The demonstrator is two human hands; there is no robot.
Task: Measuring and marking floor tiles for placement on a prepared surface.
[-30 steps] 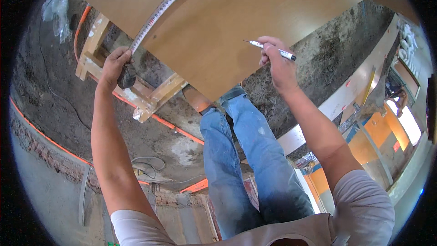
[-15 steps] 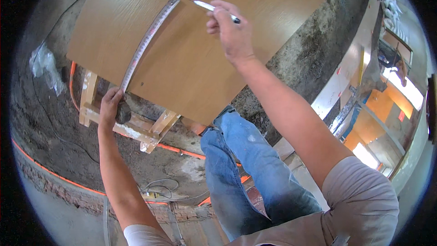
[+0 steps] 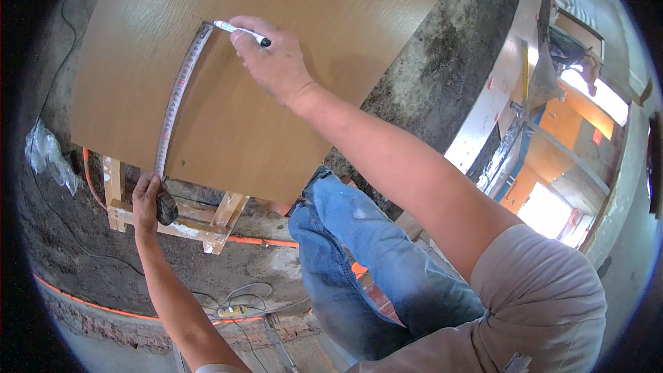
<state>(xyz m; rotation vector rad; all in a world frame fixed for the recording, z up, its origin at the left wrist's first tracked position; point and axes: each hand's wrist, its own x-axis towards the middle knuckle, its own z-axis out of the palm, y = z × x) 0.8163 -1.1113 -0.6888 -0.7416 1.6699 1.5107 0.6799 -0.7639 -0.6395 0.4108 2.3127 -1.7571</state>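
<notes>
Our tape blade (image 3: 178, 90) stretches over the brown board (image 3: 255, 145) — likely light, springy, best held by its case (image 3: 167, 208), which our left hand (image 3: 145, 202) grips, fingers curled, at the near edge; our right hand (image 3: 275, 59) pinches a marker (image 3: 238, 31) beside the blade's tip.

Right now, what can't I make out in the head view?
All in the head view:
- Board: far end cut off by the top edge.
- Tape measure: case partly covered by the left hand.
- Marker in the right hand: tip too small to tell whether it touches the board.
- Wooden trestle: upper part hidden by the board.
</notes>
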